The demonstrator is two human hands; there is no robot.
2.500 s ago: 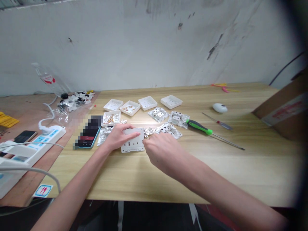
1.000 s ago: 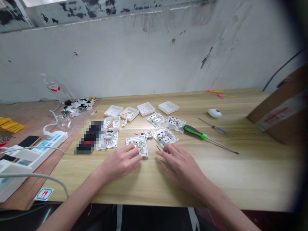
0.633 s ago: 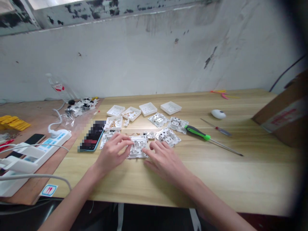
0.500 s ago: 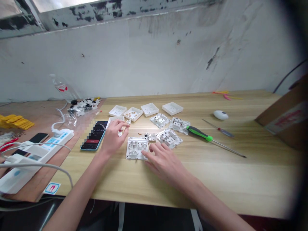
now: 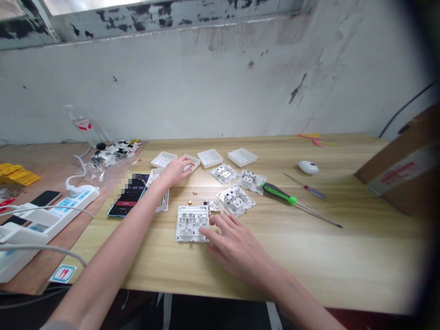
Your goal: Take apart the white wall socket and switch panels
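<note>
A white plastic wall-socket panel [image 5: 191,225] lies back side up near the table's front, its inner slots and small metal parts showing. My right hand [image 5: 237,245] holds its right edge, with the index fingertip on the panel and the thumb low beside it. Farther back, my left hand [image 5: 177,171] reaches over a shallow white box [image 5: 195,163], fingers stretched out and apart over its inside. Whatever the fingertips touch in there is hidden. Small brass-coloured pieces [image 5: 190,202] lie behind the panel, and a white-and-metal socket part [image 5: 213,206] sits at its upper right.
More socket panels [image 5: 235,200] lie to the right, beside a green-and-black screwdriver [image 5: 278,193]. Shallow white boxes [image 5: 242,157] stand behind. At left are a phone [image 5: 125,201] and a power strip [image 5: 51,229] with cables; at right, a small screwdriver [image 5: 314,191] and a cardboard box [image 5: 402,165].
My left hand has moved forward and slightly right, from beside the phone to the shallow white box. A small brass-coloured piece now shows behind the panel. My right hand stays at the panel.
</note>
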